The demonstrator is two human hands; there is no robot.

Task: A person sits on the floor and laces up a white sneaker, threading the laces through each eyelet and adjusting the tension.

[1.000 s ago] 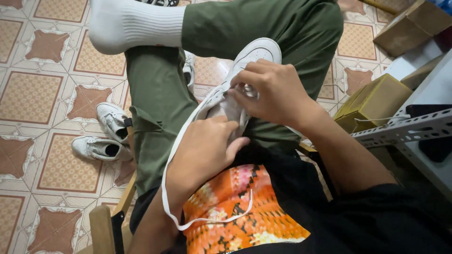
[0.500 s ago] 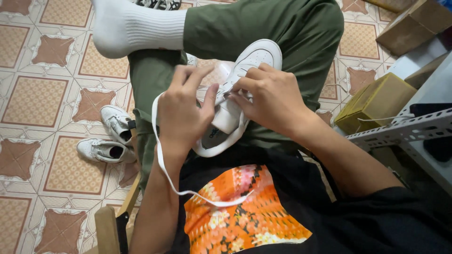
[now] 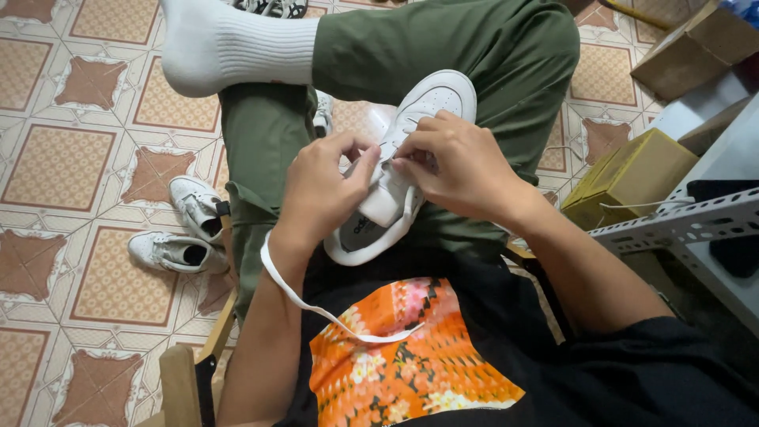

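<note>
A white sneaker (image 3: 431,96) lies toe-away on my lap, between my green-trousered legs. My left hand (image 3: 320,194) pinches a flat white shoelace (image 3: 316,307) at the shoe's eyelets; the lace loops down past my wrist and across my orange-printed shirt. My right hand (image 3: 462,162) grips the shoe's upper on the other side, fingertips at the lacing, close to the left fingers. The shoe's tongue (image 3: 385,198) and heel opening show below the hands.
Two more white sneakers (image 3: 182,229) lie on the patterned tile floor at left. My white-socked foot (image 3: 229,43) crosses at the top. Cardboard boxes (image 3: 632,170) and a perforated metal shelf frame (image 3: 672,217) stand at right. A wooden chair edge (image 3: 186,372) is below left.
My left hand lifted off the shoe's heel, rose pulling the lace, then came back to the eyelets beside my right hand. The lace loop has shortened and dropped lower.
</note>
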